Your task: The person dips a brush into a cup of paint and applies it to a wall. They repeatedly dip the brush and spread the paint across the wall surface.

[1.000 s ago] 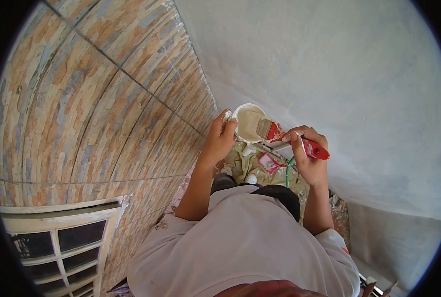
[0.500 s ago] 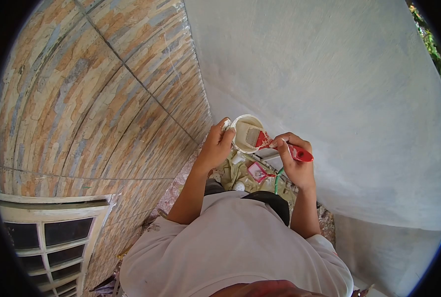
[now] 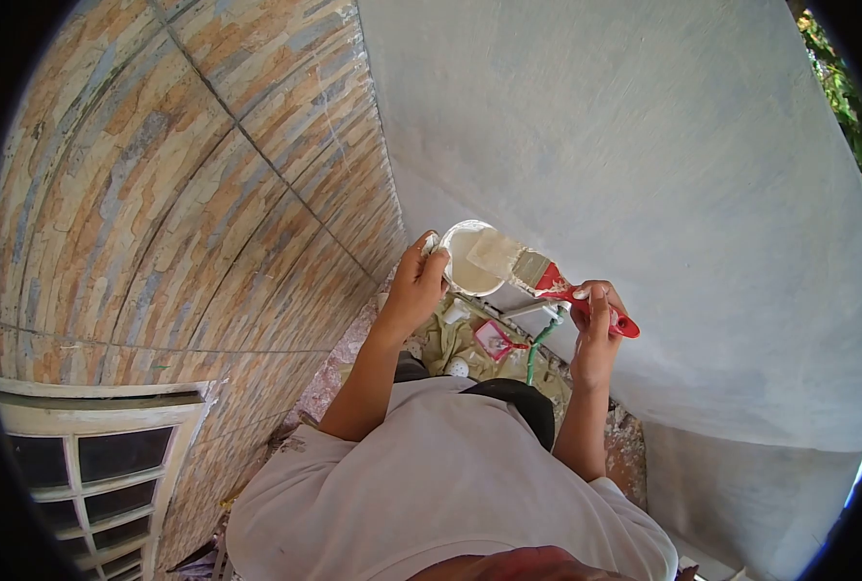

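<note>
My left hand [image 3: 415, 290] is closed on the side of a small white tub [image 3: 476, 293], which is tilted so that its mouth faces me. Pale paint shows inside it. In my right hand [image 3: 595, 324] is a wide paintbrush [image 3: 553, 280] with a red handle and a metal band. Its paint-coated bristles lie over the tub's right rim, with their tip above the opening. My right fingers wrap around the handle, and its rounded end sticks out to the right.
A stone-patterned tiled wall [image 3: 237, 232] rises on the left, with a white-framed window [image 3: 77, 414] below. On the right stands a grey-white wall [image 3: 663, 194]. Below my hands are a pink-and-white object [image 3: 495, 339], a green hose [image 3: 537, 349] and a crumpled cloth [image 3: 440, 341].
My right hand has drawn the brush to the right, so its bristles now cross the tub's rim instead of sitting inside. The tub has shifted slightly left in view.
</note>
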Available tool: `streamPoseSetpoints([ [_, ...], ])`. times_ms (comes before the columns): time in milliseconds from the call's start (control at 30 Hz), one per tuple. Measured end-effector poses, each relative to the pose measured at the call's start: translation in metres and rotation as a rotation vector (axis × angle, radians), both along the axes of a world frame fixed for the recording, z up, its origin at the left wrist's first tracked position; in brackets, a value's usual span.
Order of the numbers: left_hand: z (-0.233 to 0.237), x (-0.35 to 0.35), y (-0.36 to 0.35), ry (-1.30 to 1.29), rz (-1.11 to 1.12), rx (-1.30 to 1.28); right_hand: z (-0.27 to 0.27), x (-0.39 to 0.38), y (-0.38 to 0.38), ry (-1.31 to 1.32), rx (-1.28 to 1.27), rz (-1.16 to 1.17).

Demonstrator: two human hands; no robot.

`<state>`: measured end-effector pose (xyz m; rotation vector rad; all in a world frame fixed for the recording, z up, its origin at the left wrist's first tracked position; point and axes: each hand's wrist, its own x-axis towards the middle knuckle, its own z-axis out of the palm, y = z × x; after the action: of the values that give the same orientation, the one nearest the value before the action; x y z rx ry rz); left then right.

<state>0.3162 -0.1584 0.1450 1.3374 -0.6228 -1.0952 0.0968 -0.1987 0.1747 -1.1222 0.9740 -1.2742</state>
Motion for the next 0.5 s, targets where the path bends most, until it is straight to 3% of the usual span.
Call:
streamPoseSetpoints([
  [133,0.001,-0.003,-0.002,0.047,0.029,-0.003,-0.012,-0.004,-0.002,-0.295,0.129,-0.048],
  [267,-0.007,-0.002,-0.005,0.058,0.03,-0.067,-0.018,-0.018,-0.005,-0.324,0.132,-0.122],
  [333,-0.007,-0.004,-0.005,0.018,-0.002,-0.117,-0.004,-0.029,-0.009,-0.364,-0.033,-0.209],
  [400,-0.002,-0.006,-0.004,0.035,0.133,-0.068,0.012,-0.039,-0.015,-0.324,-0.151,-0.32],
  [500,-0.014,0.004,-0.005,0.032,0.097,-0.099,0.02,-0.058,-0.03,-0.114,-0.387,-0.583],
])
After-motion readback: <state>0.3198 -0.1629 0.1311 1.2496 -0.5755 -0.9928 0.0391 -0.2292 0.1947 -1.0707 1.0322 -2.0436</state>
